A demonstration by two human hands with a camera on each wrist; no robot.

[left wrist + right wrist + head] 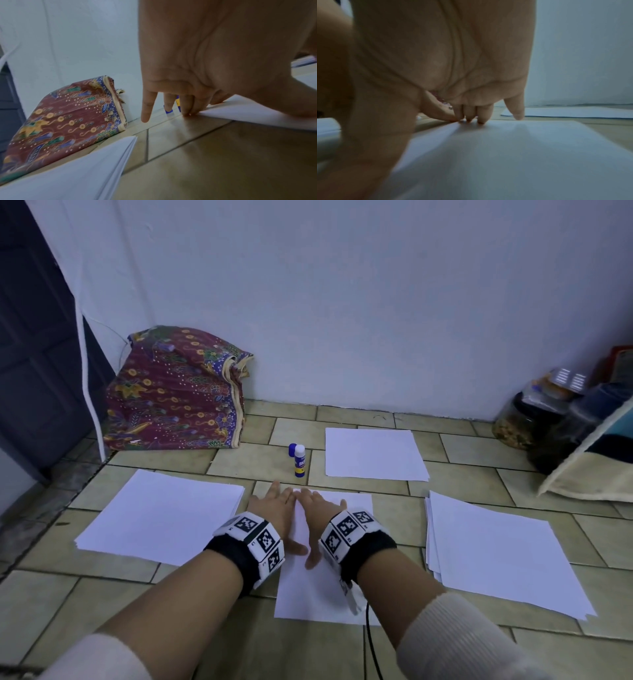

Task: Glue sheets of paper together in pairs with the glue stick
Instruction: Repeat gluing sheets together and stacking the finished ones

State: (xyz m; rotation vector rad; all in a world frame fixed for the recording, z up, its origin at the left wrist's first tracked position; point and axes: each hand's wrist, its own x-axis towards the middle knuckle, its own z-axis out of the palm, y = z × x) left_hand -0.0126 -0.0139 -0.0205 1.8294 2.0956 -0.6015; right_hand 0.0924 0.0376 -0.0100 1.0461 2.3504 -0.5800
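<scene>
A white sheet of paper (322, 587) lies on the tiled floor right in front of me. Both hands rest flat on its far end, side by side. My left hand (274, 501) presses with straight fingers at the sheet's far left corner (223, 109). My right hand (317, 505) presses its fingertips (469, 119) on the far edge of the sheet (513, 155). A glue stick (299, 460) stands upright beyond the hands, uncapped, with its blue cap (292, 449) beside it.
A paper stack (161, 515) lies at left, another stack (503, 549) at right, and a sheet (373, 453) farther back. A patterned cloth bundle (174, 392) sits by the wall at left. Jars and clutter (534, 419) stand at the right wall.
</scene>
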